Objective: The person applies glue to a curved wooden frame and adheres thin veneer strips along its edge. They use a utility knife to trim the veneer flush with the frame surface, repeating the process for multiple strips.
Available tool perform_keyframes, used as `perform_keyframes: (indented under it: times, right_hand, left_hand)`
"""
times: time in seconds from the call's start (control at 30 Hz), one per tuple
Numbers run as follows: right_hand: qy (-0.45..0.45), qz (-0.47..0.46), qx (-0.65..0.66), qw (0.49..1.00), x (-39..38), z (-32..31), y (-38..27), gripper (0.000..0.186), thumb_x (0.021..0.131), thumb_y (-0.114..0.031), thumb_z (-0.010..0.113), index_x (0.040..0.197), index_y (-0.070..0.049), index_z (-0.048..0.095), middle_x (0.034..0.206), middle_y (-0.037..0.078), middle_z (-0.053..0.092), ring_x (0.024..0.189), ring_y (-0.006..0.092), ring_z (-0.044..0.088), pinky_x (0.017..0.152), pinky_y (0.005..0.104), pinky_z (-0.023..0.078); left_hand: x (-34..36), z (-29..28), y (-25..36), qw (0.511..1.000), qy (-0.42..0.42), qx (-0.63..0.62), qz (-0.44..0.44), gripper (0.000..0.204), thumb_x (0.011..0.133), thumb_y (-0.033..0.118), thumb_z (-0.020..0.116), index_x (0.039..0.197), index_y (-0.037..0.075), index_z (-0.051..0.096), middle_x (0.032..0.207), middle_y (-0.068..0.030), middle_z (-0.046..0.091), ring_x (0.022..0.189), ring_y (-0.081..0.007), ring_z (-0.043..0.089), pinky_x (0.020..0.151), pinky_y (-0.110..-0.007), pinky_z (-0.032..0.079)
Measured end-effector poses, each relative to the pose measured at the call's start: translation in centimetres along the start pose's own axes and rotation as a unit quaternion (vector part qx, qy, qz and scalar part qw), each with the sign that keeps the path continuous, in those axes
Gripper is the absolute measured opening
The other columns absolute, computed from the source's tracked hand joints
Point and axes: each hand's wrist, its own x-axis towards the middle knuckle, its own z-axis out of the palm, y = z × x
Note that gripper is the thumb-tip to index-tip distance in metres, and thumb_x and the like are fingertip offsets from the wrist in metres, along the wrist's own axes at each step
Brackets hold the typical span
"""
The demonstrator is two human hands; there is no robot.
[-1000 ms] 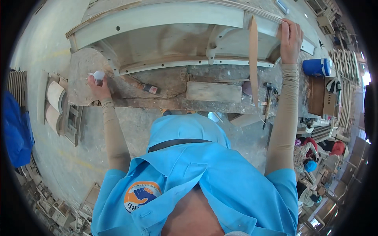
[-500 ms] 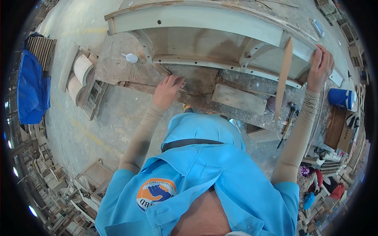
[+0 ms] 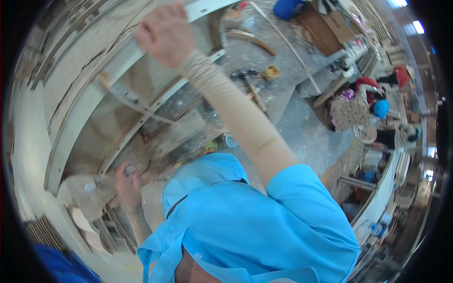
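My right hand (image 3: 165,35) grips the top edge of a long, pale curved wooden furniture frame (image 3: 63,148) on a worn bench (image 3: 203,132). A thin bent strip (image 3: 141,107) lies across the frame below that hand. My left hand (image 3: 128,181), smeared by motion, is low at the frame's near end with fingers closed round a small greyish item that I cannot make out. A small white container (image 3: 89,187) sits left of it. A hammer (image 3: 245,75) and a yellowish cup (image 3: 270,72) lie on the bench right of my right forearm.
A blue bucket (image 3: 287,8), an open cardboard box (image 3: 325,26) and a long thin bar (image 3: 278,37) are at the upper right. Co-workers (image 3: 354,106) crouch among wooden parts on the right. Stacked curved parts (image 3: 89,231) and a blue tarp (image 3: 63,264) are at lower left.
The view has swung round, bringing more of the right side in. My left hand has left the white container and closed on something small. My right hand still holds the frame's edge.
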Motion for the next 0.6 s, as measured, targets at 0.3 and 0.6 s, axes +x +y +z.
perform_keyframes:
  times: [0.3, 0.6]
  right_hand:
    - [-0.030, 0.012, 0.009, 0.999, -0.5, -1.1, -0.5, 0.022, 0.089, -0.033, 0.064, 0.093, -0.011, 0.064, 0.093, 0.007, 0.059, 0.102, 0.0282, 0.054, 0.105, 0.0472, 0.032]
    - [-0.026, 0.017, 0.038, 0.999, -1.0, -3.1, -1.9, 0.026, 0.091, -0.033, 0.064, 0.109, -0.015, 0.062, 0.099, 0.004, 0.056, 0.109, 0.0267, 0.052, 0.112, 0.0497, 0.028]
  left_hand:
    - [3.8, -12.1, 7.1, 0.959, 0.200, -0.198, -0.024, 0.019, 0.096, 0.015, 0.067, 0.103, 0.007, 0.051, 0.097, -0.0073, 0.060, 0.075, -0.0128, 0.055, 0.064, -0.026, 0.046]
    - [13.1, -15.3, 16.0, 0.962, 0.036, -0.266, -0.058, 0.053, 0.102, 0.022, 0.059, 0.145, 0.006, 0.034, 0.104, -0.0082, 0.060, 0.081, -0.0112, 0.060, 0.074, -0.024, 0.047]
